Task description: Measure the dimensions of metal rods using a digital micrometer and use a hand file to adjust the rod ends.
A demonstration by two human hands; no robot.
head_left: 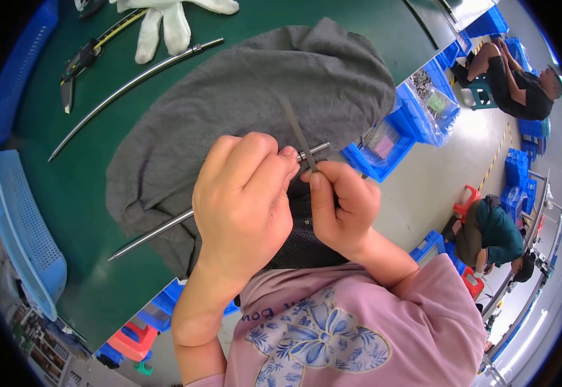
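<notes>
My left hand (245, 184) is closed round a thin shiny metal rod (155, 236), whose pointed end sticks out to the lower left and whose stepped end shows past my fingers. In my right hand (345, 200) a narrow flat grey strip, which looks like a file (298, 133), is pinched between thumb and forefinger. The strip crosses the rod near its stepped end; whether they touch I cannot tell for sure. Beneath both hands a dark grey cloth (249, 90) lies bunched on the green table (94, 284).
A second metal rod (126, 90), a caliper (84, 58) and white gloves (171, 26) lie beyond the cloth. A light blue perforated basket (26, 232) stands at the left. Blue bins (384, 151) with small parts sit off the right edge. Two people (519, 80) sit farther right.
</notes>
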